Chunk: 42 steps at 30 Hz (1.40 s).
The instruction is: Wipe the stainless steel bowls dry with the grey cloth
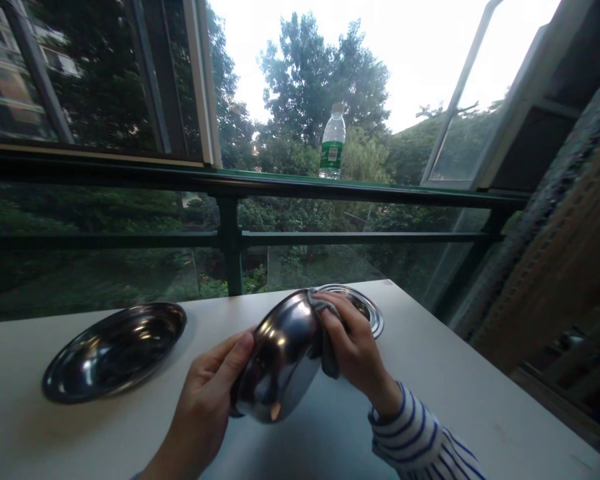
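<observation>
A shiny stainless steel bowl (280, 360) is tilted on its side above the white table, its outer wall toward me. My left hand (207, 393) grips its left edge, thumb on the outside and fingers partly hidden behind. At the bowl's upper right, my right hand (353, 340) presses a grey cloth (330, 353) against the wall, with fingers closed over it. Behind the right hand lies a round metal lid or plate (375, 313), partly covered by the hand and bowl. To the left rests another metal bowl (115, 353), its hollow side facing up.
The white table (430, 400) ends at a corner on the far right. Beyond it runs a dark green railing (290, 187), with a clear plastic bottle (333, 147) with a green label standing on top. Open windows (480, 100) and trees lie behind.
</observation>
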Each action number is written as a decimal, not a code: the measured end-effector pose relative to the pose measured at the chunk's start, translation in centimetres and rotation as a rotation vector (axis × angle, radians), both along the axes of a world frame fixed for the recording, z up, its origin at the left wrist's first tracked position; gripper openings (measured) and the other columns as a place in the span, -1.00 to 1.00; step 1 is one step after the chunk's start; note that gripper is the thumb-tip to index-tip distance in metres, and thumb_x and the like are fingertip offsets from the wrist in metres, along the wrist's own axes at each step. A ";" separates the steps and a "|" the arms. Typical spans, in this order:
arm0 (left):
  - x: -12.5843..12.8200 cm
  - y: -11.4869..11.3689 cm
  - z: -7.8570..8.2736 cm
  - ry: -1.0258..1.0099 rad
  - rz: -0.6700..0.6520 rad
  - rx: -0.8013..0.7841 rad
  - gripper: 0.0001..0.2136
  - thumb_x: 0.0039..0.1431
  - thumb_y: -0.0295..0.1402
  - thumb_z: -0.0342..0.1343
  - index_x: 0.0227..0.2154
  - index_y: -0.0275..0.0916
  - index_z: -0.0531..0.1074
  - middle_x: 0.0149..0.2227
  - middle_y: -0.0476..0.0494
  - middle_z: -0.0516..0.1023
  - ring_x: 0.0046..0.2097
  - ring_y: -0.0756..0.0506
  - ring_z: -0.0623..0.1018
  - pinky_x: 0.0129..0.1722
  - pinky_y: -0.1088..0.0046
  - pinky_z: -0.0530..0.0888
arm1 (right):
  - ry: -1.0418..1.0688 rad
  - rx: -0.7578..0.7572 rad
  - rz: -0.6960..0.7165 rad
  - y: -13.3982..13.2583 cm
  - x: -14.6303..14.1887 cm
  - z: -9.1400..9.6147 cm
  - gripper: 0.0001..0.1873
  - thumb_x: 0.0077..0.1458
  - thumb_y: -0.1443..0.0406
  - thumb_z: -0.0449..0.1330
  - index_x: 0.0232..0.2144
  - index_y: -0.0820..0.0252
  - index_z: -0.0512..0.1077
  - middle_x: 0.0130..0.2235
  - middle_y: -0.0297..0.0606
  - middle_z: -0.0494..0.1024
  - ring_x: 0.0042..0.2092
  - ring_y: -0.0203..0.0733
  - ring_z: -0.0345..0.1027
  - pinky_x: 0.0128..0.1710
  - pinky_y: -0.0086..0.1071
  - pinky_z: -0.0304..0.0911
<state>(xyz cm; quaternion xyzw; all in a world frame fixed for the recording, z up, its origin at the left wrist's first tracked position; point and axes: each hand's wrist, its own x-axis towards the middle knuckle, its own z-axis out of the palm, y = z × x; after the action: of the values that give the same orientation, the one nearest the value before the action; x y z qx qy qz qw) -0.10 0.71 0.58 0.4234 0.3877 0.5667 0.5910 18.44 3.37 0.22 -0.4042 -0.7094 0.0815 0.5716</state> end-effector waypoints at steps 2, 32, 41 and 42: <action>0.2 0.0 0.0 0.016 -0.009 0.005 -0.76 -0.14 -0.17 0.25 -0.44 -0.22 0.60 -0.51 -0.06 0.56 -0.46 -0.02 0.48 -0.46 0.58 0.41 | -0.148 0.102 0.051 -1.3 -0.7 0.4 -0.72 0.14 0.34 0.03 -0.11 0.17 0.40 -0.04 -0.15 0.43 0.01 -0.09 0.25 0.01 -0.15 0.19; 0.4 0.5 0.4 -0.222 0.047 -0.136 -0.80 -0.20 -0.26 0.31 -0.52 -0.28 0.53 -0.59 0.00 0.53 -0.57 0.02 0.46 -0.55 0.57 0.42 | -0.493 0.395 0.130 -1.8 -1.3 0.0 -0.63 0.09 0.29 0.07 -0.03 0.16 0.35 0.04 -0.17 0.40 0.06 -0.02 0.18 0.00 -0.09 0.18; 0.2 0.5 0.8 -0.230 0.061 -0.154 -0.80 -0.20 -0.27 0.31 -0.55 -0.31 0.52 -0.58 -0.01 0.54 -0.57 0.03 0.46 -0.57 0.59 0.41 | -0.578 0.413 0.169 -2.2 -1.6 0.1 -0.62 0.07 0.28 0.09 -0.02 0.14 0.35 0.06 -0.23 0.39 0.08 -0.02 0.15 0.00 -0.09 0.19; 0.2 0.5 0.9 -0.229 0.066 -0.147 -0.80 -0.20 -0.27 0.31 -0.56 -0.32 0.51 -0.60 -0.01 0.53 -0.58 0.03 0.45 -0.58 0.59 0.40 | -0.603 0.428 0.190 -2.3 -1.8 0.1 -0.63 0.08 0.26 0.09 -0.03 0.14 0.36 0.06 -0.24 0.40 0.09 -0.02 0.14 0.01 -0.10 0.19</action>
<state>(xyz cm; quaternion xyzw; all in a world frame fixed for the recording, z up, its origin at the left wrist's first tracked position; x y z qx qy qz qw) 0.13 1.18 1.44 0.2983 0.3718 0.6008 0.6417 16.66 1.07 0.30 -0.2137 -0.8811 -0.1386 0.3984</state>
